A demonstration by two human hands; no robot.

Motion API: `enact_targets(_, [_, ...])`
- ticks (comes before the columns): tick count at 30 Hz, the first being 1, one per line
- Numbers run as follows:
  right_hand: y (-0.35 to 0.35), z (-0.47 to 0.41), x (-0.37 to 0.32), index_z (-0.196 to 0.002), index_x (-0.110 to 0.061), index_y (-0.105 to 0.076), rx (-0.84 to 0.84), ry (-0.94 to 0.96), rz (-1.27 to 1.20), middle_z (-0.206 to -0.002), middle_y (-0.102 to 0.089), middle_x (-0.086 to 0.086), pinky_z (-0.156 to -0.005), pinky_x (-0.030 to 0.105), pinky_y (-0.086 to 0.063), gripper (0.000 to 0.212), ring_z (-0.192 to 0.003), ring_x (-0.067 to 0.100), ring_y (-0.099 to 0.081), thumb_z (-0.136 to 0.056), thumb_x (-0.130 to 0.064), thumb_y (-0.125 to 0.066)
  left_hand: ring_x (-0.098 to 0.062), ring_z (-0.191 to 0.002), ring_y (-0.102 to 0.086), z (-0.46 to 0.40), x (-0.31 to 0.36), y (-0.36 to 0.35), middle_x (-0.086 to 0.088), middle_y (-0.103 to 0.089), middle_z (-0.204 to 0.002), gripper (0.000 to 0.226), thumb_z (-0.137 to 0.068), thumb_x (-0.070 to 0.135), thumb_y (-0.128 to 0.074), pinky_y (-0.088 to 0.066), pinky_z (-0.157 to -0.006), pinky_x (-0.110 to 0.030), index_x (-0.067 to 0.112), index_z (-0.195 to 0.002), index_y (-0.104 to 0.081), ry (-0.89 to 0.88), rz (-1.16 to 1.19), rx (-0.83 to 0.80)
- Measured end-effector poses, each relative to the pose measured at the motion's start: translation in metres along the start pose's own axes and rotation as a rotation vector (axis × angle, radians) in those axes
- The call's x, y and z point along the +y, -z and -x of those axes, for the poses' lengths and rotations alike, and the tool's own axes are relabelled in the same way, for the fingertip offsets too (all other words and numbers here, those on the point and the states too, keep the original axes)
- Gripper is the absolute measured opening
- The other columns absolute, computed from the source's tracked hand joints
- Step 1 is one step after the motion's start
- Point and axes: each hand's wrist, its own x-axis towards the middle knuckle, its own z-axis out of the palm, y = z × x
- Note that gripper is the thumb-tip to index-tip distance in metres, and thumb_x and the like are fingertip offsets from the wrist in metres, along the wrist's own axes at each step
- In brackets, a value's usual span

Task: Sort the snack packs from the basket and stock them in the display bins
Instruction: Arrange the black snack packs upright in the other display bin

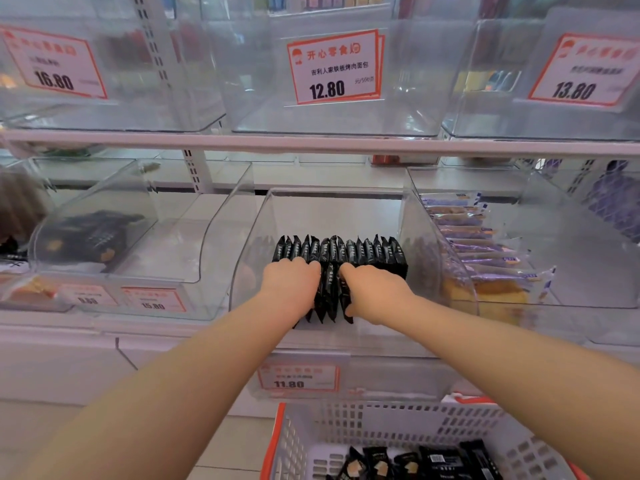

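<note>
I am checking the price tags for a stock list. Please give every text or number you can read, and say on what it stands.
"开心零食" and "12.80": centre upper tag; its product line is too small to be sure.
"16.80": upper left tag; the rest is blurred.
"13.80": upper right tag; the rest is blurred.
"11.80": tag under the middle bin.
"15.80": lower left tag.
Black packs: print unreadable.

A row of glossy black foil snack packs with zigzag top edges (341,250) stands upright on edge, packed side by side across the clear curved plastic display bin (242,268) on the lower shelf. Below it, more black snack packs (426,462) lie loosely jumbled in the white perforated plastic basket with an orange rim (398,420)
</note>
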Motion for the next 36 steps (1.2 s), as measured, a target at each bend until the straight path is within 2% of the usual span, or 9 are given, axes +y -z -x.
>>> enact_targets(5, [-0.003,0.0,-0.005,-0.108,-0.01,-0.037,-0.026,0.026,0.011,-0.081,-0.043,0.003,-0.058,0.035,-0.037,0.038,-0.074,0.027,-0.048,-0.085,-0.019,-0.065,-0.028,-0.111,-0.049,0.007,-0.005,0.002,-0.008,-0.047,-0.118,0.042,-0.086,0.027,-0.061,-0.037,-0.071,-0.034,0.013,-0.12,-0.04,-0.025,0.041,-0.07])
enact_targets(8, [0.006,0.007,-0.007,-0.112,-0.008,-0.037,-0.089,0.034,0.034,-0.098,-0.054,0.009,-0.063,0.036,-0.04,0.047,-0.088,0.031,-0.055,-0.082,-0.028,-0.068,-0.027,-0.108,-0.052,0.015,-0.011,0.011,-0.006,-0.049,-0.117,0.042,-0.086,0.036,-0.058,-0.039,-0.069,-0.035,0.015,-0.119,-0.043,-0.087,0.053,-0.106])
enact_targets(10, [0.019,0.016,-0.006,-0.124,-0.009,-0.038,-0.076,0.037,-0.005,-0.108,-0.057,0.008,-0.068,0.037,-0.045,0.057,-0.097,0.03,-0.057,-0.081,-0.033,-0.067,-0.026,-0.105,-0.054,0.024,-0.014,0.02,-0.006,-0.052,-0.115,0.037,-0.088,0.037,-0.053,-0.04,-0.067,-0.034,0.016,-0.118,-0.045,-0.125,0.067,-0.068])
enact_targets(14, [0.043,0.056,-0.004,-0.131,-0.014,-0.039,0.029,0.125,-0.225,-0.1,-0.062,0.003,-0.081,0.037,-0.049,0.053,-0.092,0.02,-0.058,-0.086,-0.033,-0.062,-0.026,-0.103,-0.055,0.054,-0.013,0.045,-0.006,-0.054,-0.109,0.03,-0.092,0.034,-0.044,-0.044,-0.068,-0.035,0.015,-0.115,-0.049,-0.219,0.111,0.07])
enact_targets(18, [0.051,0.125,0.019,-0.108,-0.025,-0.057,0.189,0.249,-0.346,-0.074,-0.059,-0.015,-0.061,0.01,-0.038,0.026,-0.064,0.0,-0.052,-0.085,-0.034,-0.061,-0.023,-0.092,-0.055,0.104,0.005,0.06,-0.001,-0.057,-0.094,0.019,-0.091,0.037,-0.043,-0.036,-0.063,-0.029,0.02,-0.093,-0.05,-0.411,0.207,0.278])
enact_targets(20, [0.043,0.159,0.035,-0.094,-0.029,-0.059,0.181,0.286,-0.417,-0.068,-0.059,-0.02,-0.057,0.008,-0.038,0.012,-0.061,0.0,-0.052,-0.082,-0.032,-0.062,-0.023,-0.089,-0.057,0.127,0.024,0.055,-0.001,-0.06,-0.092,0.02,-0.091,0.04,-0.041,-0.033,-0.062,-0.028,0.022,-0.093,-0.051,-0.507,0.24,0.298])
enact_targets(26, [-0.047,0.193,0.097,-0.089,-0.029,-0.059,-0.025,0.131,-0.436,-0.071,-0.057,-0.018,-0.055,0.009,-0.035,0.007,-0.059,-0.004,-0.05,-0.087,-0.023,-0.062,-0.03,-0.091,-0.06,0.143,0.112,-0.013,-0.011,-0.062,-0.105,0.031,-0.094,0.034,-0.038,-0.042,-0.063,-0.034,0.014,-0.114,-0.051,-0.708,0.079,0.001])
enact_targets(30, [-0.14,0.205,0.145,-0.106,-0.013,-0.062,-0.316,0.003,-0.313,-0.098,-0.065,0.001,-0.067,0.016,-0.033,0.018,-0.08,0.006,-0.051,-0.091,-0.021,-0.055,-0.033,-0.096,-0.061,0.134,0.16,-0.078,-0.014,-0.062,-0.11,0.029,-0.093,0.026,-0.04,-0.038,-0.063,-0.034,0.011,-0.112,-0.053,-0.751,-0.006,-0.19])
enact_targets(36, [-0.25,0.229,0.189,-0.111,-0.013,-0.056,-0.661,-0.151,-0.27,-0.113,-0.061,0.004,-0.083,0.029,-0.044,0.024,-0.101,0.021,-0.056,-0.095,-0.03,-0.049,-0.031,-0.098,-0.055,0.12,0.206,-0.169,-0.013,-0.059,-0.111,0.027,-0.096,0.02,-0.035,-0.047,-0.072,-0.037,0.008,-0.112,-0.053,-0.772,0.053,-0.49])
